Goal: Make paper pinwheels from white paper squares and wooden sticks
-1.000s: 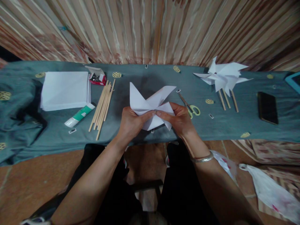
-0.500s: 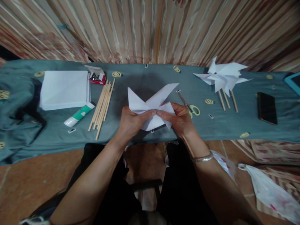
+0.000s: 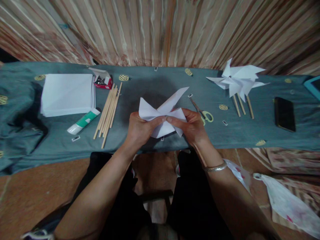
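A white paper pinwheel (image 3: 167,106) is held above the front of the cloth-covered table, its folded blades spreading up and outward. My left hand (image 3: 141,128) grips its left side, thumb pressed near the centre. From the right, my right hand (image 3: 192,126) grips it too, its thumb almost meeting the left one at the middle. Most of my other fingers are hidden behind the paper. Just beyond my right hand lie scissors (image 3: 206,116) with pale green handles. Several wooden sticks (image 3: 108,113) lie left of my left hand.
At the left are a stack of white paper (image 3: 67,95), an open red-and-white box of small metal pieces (image 3: 103,81) and a green-and-white tube (image 3: 83,121). Finished pinwheels on sticks (image 3: 241,81) and a black phone (image 3: 285,114) lie right. A pleated curtain (image 3: 155,33) hangs behind the table.
The pinwheel's upper left blade has tipped slightly inward. Both hands keep their hold at nearly the same spot, and the view has shifted a little.
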The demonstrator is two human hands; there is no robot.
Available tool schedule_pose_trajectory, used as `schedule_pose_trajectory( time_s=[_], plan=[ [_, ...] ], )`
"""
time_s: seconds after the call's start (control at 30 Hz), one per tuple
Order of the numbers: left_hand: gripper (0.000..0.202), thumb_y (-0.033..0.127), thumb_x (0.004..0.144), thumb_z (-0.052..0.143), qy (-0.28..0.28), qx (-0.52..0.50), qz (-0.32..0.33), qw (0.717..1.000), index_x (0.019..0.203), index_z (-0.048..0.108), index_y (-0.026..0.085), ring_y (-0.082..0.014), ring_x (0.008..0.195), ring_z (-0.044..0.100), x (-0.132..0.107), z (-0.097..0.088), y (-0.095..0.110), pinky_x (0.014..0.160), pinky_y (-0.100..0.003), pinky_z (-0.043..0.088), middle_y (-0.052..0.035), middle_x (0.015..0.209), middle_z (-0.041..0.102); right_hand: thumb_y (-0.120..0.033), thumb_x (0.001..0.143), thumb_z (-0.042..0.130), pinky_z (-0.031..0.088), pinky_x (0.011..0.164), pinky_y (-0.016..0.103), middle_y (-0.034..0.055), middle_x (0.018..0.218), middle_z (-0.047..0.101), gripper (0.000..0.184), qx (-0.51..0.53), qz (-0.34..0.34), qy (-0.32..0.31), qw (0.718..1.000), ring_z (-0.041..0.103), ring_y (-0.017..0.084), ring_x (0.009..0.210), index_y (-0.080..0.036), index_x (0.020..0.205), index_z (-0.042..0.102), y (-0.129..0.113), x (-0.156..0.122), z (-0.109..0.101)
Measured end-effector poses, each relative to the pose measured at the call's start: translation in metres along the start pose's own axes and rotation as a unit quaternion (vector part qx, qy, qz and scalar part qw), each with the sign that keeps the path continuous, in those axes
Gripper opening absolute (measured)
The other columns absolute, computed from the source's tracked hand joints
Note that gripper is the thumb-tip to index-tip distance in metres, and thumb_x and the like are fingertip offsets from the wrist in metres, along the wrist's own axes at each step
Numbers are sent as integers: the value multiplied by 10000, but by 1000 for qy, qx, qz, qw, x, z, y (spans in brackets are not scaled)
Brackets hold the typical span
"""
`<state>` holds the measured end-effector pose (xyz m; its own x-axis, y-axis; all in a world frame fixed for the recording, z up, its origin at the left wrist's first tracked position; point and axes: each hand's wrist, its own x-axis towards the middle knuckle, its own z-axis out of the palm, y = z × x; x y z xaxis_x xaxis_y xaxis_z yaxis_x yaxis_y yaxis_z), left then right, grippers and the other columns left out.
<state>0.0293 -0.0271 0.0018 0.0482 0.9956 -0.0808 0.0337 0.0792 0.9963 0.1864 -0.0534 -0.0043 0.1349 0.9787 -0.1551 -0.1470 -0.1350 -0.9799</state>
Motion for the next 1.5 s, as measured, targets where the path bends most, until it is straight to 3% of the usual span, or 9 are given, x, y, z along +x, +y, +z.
schedule_pose_trajectory(
  time_s=[0.4, 1.3, 1.5],
  plan=[
    [146, 275, 586, 831, 1, 10, 9, 1000, 573, 717, 185, -164, 558, 621, 1, 1, 0, 499, -248, 481, -10, 604, 700, -271, 521, 904, 502, 587, 275, -33, 694, 732, 254, 33, 34, 11, 999, 604, 118, 581, -232, 732, 768, -4, -1, 2],
    [154, 273, 572, 824, 3, 13, -5, 1000, 612, 719, 168, -135, 539, 569, 2, 0, -5, 480, -234, 446, -5, 595, 668, -275, 538, 887, 467, 554, 269, -42, 600, 687, 228, 54, 69, -1, 996, 585, 119, 549, -220, 720, 762, -1, -1, 5],
    [165, 270, 572, 824, 5, 12, -26, 1000, 554, 692, 173, -139, 542, 592, 1, 1, 0, 483, -232, 461, -5, 592, 685, -302, 561, 876, 450, 549, 267, -46, 589, 666, 209, 33, 47, 3, 998, 566, 113, 546, -212, 684, 733, 1, 2, 5]
  ],
)
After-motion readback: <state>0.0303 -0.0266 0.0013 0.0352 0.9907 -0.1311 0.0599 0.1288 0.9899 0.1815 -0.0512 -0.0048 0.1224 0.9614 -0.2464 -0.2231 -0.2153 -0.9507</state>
